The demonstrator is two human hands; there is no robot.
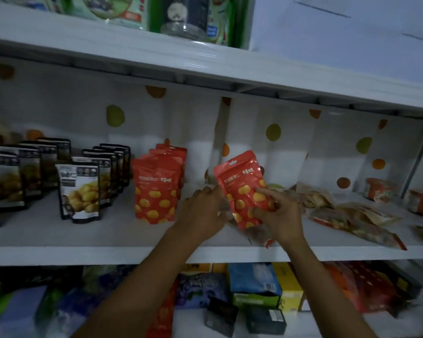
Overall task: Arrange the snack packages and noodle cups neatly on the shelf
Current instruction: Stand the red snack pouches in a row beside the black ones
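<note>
Both hands meet on one red pouch (pixel 241 189), held up tilted, its top leaning left, over the middle shelf (pixel 83 254) just right of centre. Right hand (pixel 280 219) grips its lower right part, forefinger laid across the front and the other fingers curled round the lower edge. Left hand (pixel 203 212) comes in against the pouch's left edge with its back to the camera. Whether its fingers pinch the edge or only steady it I cannot tell, as they are blurred and partly behind the pack. Both forearms reach up and forward from the near bottom of the view and converge on the pouch.

Just left stands a row of matching red pouches (pixel 156 189), upright, one behind the other. Further left are rows of black pouches (pixel 81 191), also upright and facing forward.

To do this step well, I would square the pouch upright, flatten its base, and set it down facing forward, either in front of the red row or beside it as a new row.

Right of the hands lie loose brown packets (pixel 352 215), flat and jumbled, likely the next to sort. Small orange packs (pixel 379 191) sit at the far right.
</note>
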